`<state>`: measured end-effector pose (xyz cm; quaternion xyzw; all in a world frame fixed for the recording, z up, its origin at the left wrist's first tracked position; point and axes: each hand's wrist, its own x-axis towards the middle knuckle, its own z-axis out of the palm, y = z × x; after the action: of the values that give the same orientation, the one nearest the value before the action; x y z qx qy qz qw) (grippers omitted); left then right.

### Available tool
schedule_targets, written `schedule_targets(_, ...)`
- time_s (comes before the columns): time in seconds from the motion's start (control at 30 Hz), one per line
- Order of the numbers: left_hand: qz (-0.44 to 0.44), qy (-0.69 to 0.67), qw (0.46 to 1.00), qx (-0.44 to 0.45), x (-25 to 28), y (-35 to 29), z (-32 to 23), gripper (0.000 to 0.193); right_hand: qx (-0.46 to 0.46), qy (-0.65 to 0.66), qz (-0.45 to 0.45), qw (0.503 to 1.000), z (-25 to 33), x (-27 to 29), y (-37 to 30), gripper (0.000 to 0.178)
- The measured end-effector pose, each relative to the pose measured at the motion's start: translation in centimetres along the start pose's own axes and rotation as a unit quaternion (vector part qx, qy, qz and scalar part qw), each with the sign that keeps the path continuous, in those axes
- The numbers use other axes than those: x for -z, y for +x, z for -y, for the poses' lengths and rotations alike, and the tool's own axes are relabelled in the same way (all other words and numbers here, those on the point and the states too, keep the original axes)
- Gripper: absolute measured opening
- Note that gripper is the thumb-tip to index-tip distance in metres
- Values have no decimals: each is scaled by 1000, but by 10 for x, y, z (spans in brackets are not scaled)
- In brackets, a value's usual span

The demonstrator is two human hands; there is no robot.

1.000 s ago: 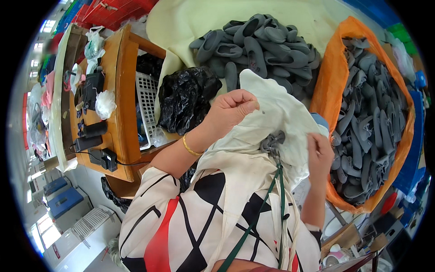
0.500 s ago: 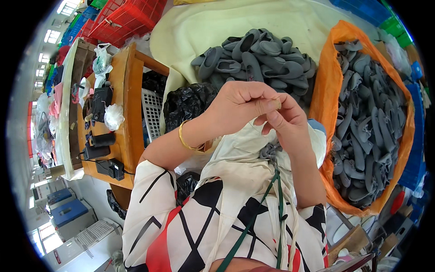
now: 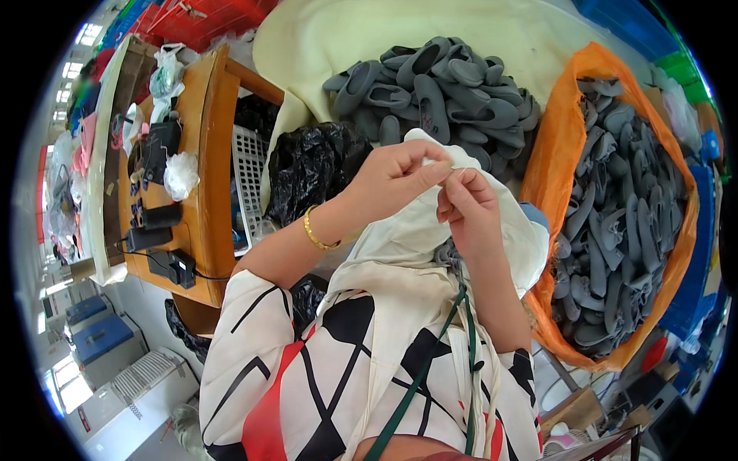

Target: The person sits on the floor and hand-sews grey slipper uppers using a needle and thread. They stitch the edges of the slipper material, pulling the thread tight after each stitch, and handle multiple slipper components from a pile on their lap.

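Note:
My left hand (image 3: 400, 178) and my right hand (image 3: 472, 203) meet over my lap, fingertips close together. Thumb and forefinger are pinched on each; anything between them is too small to make out. Beneath them spreads a whitish apron (image 3: 400, 242), its upper edge raised just beyond my fingers. A crumpled grey piece (image 3: 448, 252) lies on it, partly covered by my right hand. Just past my hands is a heap of grey slip-on shoes (image 3: 430, 100). To the right stands an orange sack (image 3: 547, 165) filled with similar grey shoe pieces (image 3: 615, 223).
A black plastic bag (image 3: 315, 165) sits left of the shoe heap, beside a white perforated crate (image 3: 250, 173). At the left is a wooden table (image 3: 204, 146) with dark devices and cables. Pale yellow sheeting (image 3: 330, 38) lies under the heap; blue crates (image 3: 696, 261) flank the sack.
The apron's upper edge has come up beyond my fingers. My hands remain pinched close together, my right hand a little lower and further left. The whole view has shifted slightly.

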<state>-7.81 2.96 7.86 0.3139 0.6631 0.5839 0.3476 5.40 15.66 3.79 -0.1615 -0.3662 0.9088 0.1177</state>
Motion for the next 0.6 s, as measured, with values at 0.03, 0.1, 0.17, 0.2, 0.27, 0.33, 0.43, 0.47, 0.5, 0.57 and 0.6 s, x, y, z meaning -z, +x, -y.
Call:
schedule_targets(0.03, -3, 35, 998, 55, 7, -8, -2, 15, -14, 27, -34, 999, -7, 3, 2, 9)
schedule_targets(0.1, -15, 50, 996, 68, 16, -24, 18, 12, -41, 56, -81, 994, -21, 9, 6, 7)
schedule_targets(0.17, -30, 24, 988, 149, 28, -42, 29, 8, -66, 60, -108, 990, -34, 14, 8, 8)
schedule_targets(0.2, -49, -9, 985, 163, 35, -50, 31, 8, -78, 57, -121, 988, -40, 16, 10, 7)
schedule_targets(0.27, -86, -74, 975, 190, 48, -68, 38, 9, -103, 48, -147, 983, -52, 19, 11, 7)
schedule_targets(0.33, -154, -71, 971, 171, 70, -85, 55, 8, -117, 29, -155, 981, -62, 21, 15, 8)
schedule_targets(0.43, -244, -83, 959, 115, 98, -105, 46, 8, -147, 9, -145, 978, -88, 32, 15, 9)
schedule_targets(0.47, -264, -94, 954, 106, 108, -111, 44, 8, -159, 6, -138, 978, -96, 35, 14, 9)
schedule_targets(0.5, -281, -96, 951, 81, 116, -116, 41, 6, -165, 0, -132, 977, -101, 30, 14, 9)
schedule_targets(0.57, -293, -62, 952, 70, 133, -128, 37, 5, -176, -10, -123, 977, -107, 20, 11, 8)
schedule_targets(0.6, -310, -57, 947, 59, 136, -132, 33, 6, -145, -20, -120, 982, -106, 15, 12, 8)
